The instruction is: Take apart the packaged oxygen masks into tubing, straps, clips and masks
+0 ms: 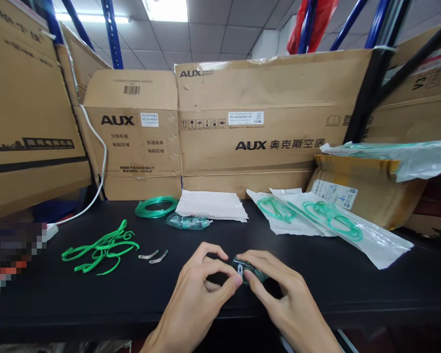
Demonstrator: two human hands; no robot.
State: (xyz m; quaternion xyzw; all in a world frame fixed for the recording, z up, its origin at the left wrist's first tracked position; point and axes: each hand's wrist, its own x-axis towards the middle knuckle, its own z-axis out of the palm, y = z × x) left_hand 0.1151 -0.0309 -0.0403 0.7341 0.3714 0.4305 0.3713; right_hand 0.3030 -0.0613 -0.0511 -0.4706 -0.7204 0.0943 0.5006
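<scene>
My left hand [202,284] is closed in a pinch on a small metal nose clip [240,269], a slim strip with a slot at its end. The clip sits against a clear green plastic oxygen mask [257,273], which lies low over the black table, partly hidden by my fingers. Closed around that mask is my right hand [284,284], its thumb next to the clip. Left of my hands lie two loose bent metal clips [158,257], with a tangle of bright green elastic straps [101,250] beyond them.
Behind my hands are a coil of green tubing [156,206], a clear plastic piece with connectors [187,221] and white bags [213,205]. Bagged masks with tubing [330,220] lie to the right. Cardboard boxes [250,98] wall the back; a white cable [105,152] hangs left.
</scene>
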